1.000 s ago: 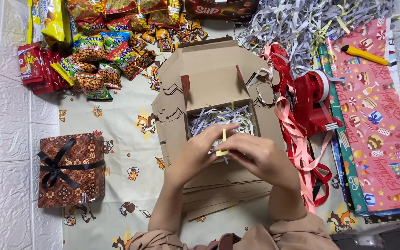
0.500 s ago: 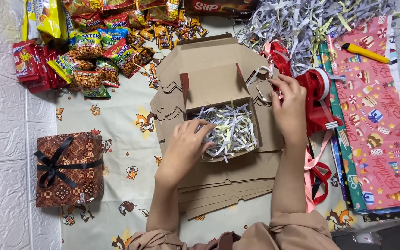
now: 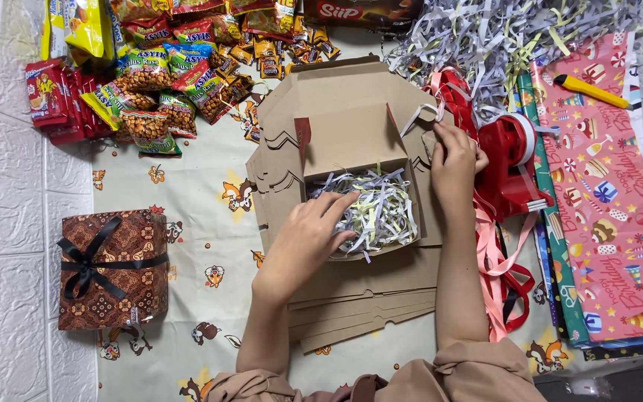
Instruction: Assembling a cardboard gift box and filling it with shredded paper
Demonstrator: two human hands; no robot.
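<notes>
Cardboard box (image 3: 359, 141), lid flap away from person

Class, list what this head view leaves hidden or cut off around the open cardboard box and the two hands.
- Floor of the cardboard box: covered by shredded paper and the left hand.
- What the right hand pinches: hidden by its fingers.
- Flat cardboard stack: count unclear, sheets overlap.
- Snack packets: top edge cuts them off.

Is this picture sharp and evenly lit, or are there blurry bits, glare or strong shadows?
Head view: light is soft and even, with only faint shadows under the left hand and cardboard box. Both hands look sharp, the right hand too. The snack packets show small glossy highlights. The tiled edges bend slightly toward the corners.
</notes>
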